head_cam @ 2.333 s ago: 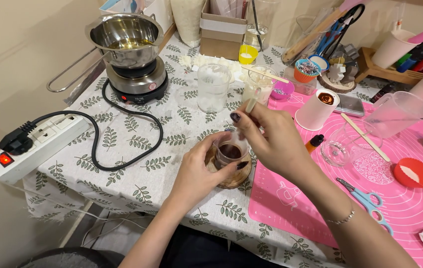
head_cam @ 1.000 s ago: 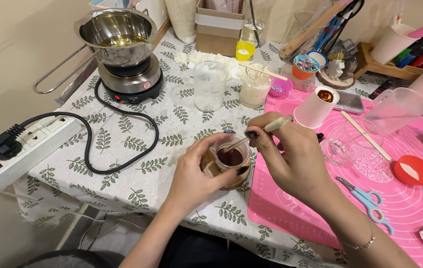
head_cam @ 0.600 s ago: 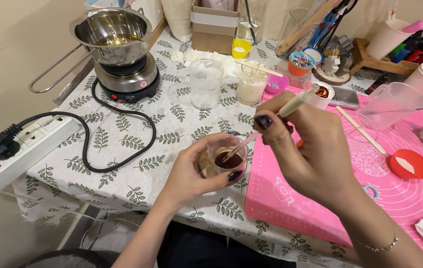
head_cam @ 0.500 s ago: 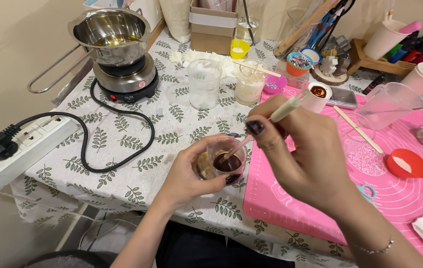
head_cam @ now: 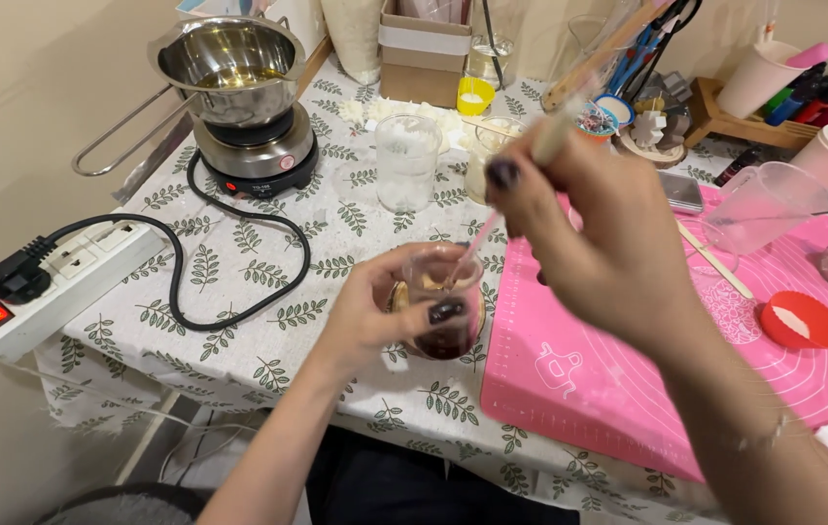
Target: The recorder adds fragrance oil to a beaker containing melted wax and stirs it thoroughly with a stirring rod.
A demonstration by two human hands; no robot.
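The left hand (head_cam: 375, 316) was wrapped around a small glass cup (head_cam: 441, 313) of dark liquid, thumb across its front, above the leaf-print tablecloth (head_cam: 239, 340). The right hand (head_cam: 608, 243), just beside and above it, pinched a thin pale stick (head_cam: 521, 180) whose lower end dipped into the cup; motion blur made the grip hard to read exactly. Below that hand lay a pink mat (head_cam: 589, 389). Beyond the left hand stood a clear beaker (head_cam: 406, 161), and farther off a steel pot (head_cam: 229, 58) on a hotplate (head_cam: 257, 156).

Right hand (head_cam: 608, 243) motion-blurred, stick (head_cam: 521, 185) tip lost inside small jar (head_cam: 443, 311), jar half hidden by left hand (head_cam: 375, 316)
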